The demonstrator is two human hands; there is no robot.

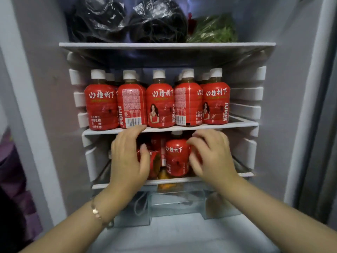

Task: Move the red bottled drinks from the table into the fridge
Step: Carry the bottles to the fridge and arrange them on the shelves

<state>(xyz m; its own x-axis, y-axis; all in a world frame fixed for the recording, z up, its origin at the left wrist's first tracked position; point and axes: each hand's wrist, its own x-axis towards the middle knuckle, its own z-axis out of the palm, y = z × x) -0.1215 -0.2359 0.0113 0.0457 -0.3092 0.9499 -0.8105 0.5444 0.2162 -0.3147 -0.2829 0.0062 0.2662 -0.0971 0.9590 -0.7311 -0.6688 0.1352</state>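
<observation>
The fridge's middle shelf (237, 125) holds rows of red bottled drinks (160, 106) with white caps, standing upright. On the lower shelf (244, 174) one red bottle (176, 159) stands upright between my hands, with more behind it. My left hand (127, 157) holds a tilted red bottle (152, 159), thumb across its label and fingertips up by the middle shelf's edge. My right hand (209, 154) is curled round another red bottle (195, 152), which is mostly hidden behind its fingers.
The top shelf (164, 45) carries dark bags in clear plastic (127, 19) and leafy greens (213, 30). Something orange (164, 177) lies low at the lower shelf's front. Clear drawers (175, 201) sit below. The left wall (45, 106) and right wall (291, 106) close in.
</observation>
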